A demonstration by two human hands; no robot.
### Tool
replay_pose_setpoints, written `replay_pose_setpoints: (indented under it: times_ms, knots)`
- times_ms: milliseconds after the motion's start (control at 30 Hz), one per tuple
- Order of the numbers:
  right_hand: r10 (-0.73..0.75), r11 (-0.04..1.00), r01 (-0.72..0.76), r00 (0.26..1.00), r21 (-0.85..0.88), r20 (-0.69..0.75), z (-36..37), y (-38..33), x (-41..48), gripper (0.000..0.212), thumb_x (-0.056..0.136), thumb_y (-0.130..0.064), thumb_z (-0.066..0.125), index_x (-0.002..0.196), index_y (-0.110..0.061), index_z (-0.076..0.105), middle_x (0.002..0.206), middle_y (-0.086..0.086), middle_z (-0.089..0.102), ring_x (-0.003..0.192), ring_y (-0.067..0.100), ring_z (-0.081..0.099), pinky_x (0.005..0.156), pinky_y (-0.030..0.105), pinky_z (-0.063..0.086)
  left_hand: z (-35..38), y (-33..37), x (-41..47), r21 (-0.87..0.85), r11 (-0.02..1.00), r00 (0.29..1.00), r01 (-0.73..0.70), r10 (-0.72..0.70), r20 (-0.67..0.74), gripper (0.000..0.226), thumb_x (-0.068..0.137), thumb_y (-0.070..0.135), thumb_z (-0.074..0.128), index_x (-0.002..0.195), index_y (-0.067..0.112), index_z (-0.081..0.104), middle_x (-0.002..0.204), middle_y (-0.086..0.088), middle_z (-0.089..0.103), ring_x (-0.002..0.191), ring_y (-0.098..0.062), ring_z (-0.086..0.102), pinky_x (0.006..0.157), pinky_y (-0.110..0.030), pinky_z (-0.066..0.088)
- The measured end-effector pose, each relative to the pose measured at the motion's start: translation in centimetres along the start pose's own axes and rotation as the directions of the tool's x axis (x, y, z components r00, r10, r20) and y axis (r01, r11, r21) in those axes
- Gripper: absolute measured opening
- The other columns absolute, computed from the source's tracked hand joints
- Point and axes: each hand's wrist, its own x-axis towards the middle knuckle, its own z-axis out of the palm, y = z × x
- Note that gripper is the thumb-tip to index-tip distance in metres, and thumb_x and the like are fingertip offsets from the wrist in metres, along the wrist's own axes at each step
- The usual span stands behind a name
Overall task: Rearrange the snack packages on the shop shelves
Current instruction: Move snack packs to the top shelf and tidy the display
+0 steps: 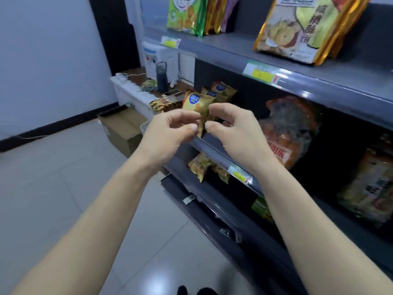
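Left hand (pixel 170 130), right hand (pixel 234 133), yellow packet (pixel 196 103), shelf edge (pixel 214 150)

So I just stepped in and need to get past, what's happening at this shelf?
A person is sorting snacks on the shop shelves. Both hands are on one small yellow packet held in front of the middle shelf: the left hand pinches its lower edge and the right hand pinches it beside that. Matching yellow packets sit further back on that shelf. The held packet is not yet set down.
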Motion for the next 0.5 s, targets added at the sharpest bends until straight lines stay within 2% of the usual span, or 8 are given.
replay_pose_setpoints:
  times_ms: [133,200,333,500]
  knots:
    - [-0.027,0.999,0.022,0.993,0.044,0.117,5.3,-0.8,2.3,0.039,0.087,-0.017,0.063,0.126,-0.016,0.059,0.124,-0.005,0.063,0.117,0.009,0.056,0.104,0.030,0.043,-4.9,-1.5,0.2,0.009,0.999,0.988,0.045,-0.043,-0.151,0.023,0.088,0.000,0.059,0.099,0.018,0.066,0.096,-0.005,0.070,0.090,-0.017,0.065,0.083,-0.030,0.053]
    - [-0.018,0.998,0.007,0.987,0.069,0.160,7.2,-0.7,3.5,0.038,0.088,-0.016,0.063,0.126,-0.016,0.058,0.123,-0.005,0.062,0.117,0.009,0.056,0.102,0.027,0.042,-6.7,-2.2,0.6,0.009,0.998,0.976,0.061,-0.057,-0.211,0.024,0.088,0.000,0.058,0.099,0.019,0.066,0.101,-0.009,0.069,0.091,-0.018,0.065,0.084,-0.029,0.054]
    - [-0.018,0.994,-0.005,0.979,0.111,0.205,10.3,-0.1,6.4,0.038,0.089,-0.013,0.061,0.126,-0.018,0.058,0.114,-0.009,0.060,0.109,0.006,0.055,0.086,0.012,0.040,-8.4,-4.5,2.7,0.026,0.994,0.961,0.108,-0.097,-0.260,0.023,0.088,0.001,0.057,0.100,0.018,0.067,0.103,-0.008,0.069,0.092,-0.017,0.064,0.085,-0.030,0.054]
    - [0.010,0.991,-0.038,0.975,0.125,0.220,12.6,2.0,11.9,0.038,0.089,-0.014,0.061,0.126,-0.018,0.058,0.111,-0.011,0.058,0.106,0.005,0.054,0.088,0.018,0.039,-10.3,-6.5,8.3,0.025,0.990,0.945,0.137,-0.123,-0.304,0.026,0.088,0.000,0.057,0.091,0.025,0.065,0.096,-0.004,0.067,0.091,-0.017,0.062,0.087,-0.034,0.052]
